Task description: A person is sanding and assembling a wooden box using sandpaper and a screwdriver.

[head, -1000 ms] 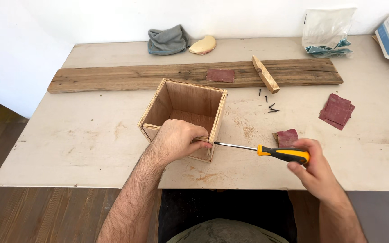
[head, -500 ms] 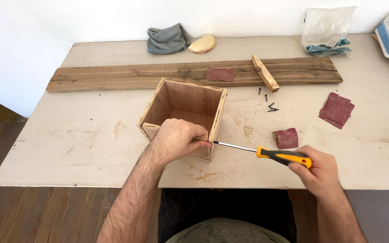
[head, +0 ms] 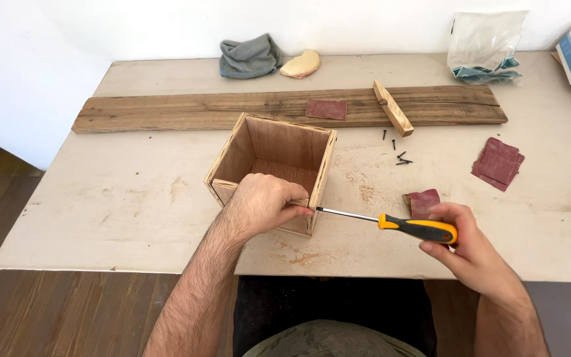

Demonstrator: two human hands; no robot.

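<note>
— Where does the open-topped square plywood box [head: 273,170] sit?

— On the pale, scuffed table [head: 133,198], near its front edge, just in front of the long weathered wooden plank [head: 232,111].

— And the hands?

— The left hand [head: 262,203] lies over the box's near wall, fingers curled together and pressed against the near right corner. The right hand [head: 467,244] is closed around the handle of a screwdriver with an orange and black handle [head: 391,223], held low and nearly level.

— Where does the tip point?

— The thin metal shaft runs leftward to that same corner, the tip meeting the wood right beside the left fingertips [head: 305,210]. Whether a screw sits there I cannot tell.

— What lies about?

— A few small dark screws [head: 399,157] are scattered right of the box. A folded dark red sandpaper piece [head: 423,199] rests just behind the screwdriver handle, a stack of dark red sandpaper sheets [head: 497,162] farther right. A short pale wooden block [head: 392,117] lies slanted across the plank, near another dark red sandpaper square [head: 326,109]. At the back, a crumpled grey cloth [head: 249,56] lies beside a tan rounded sponge [head: 301,65].
</note>
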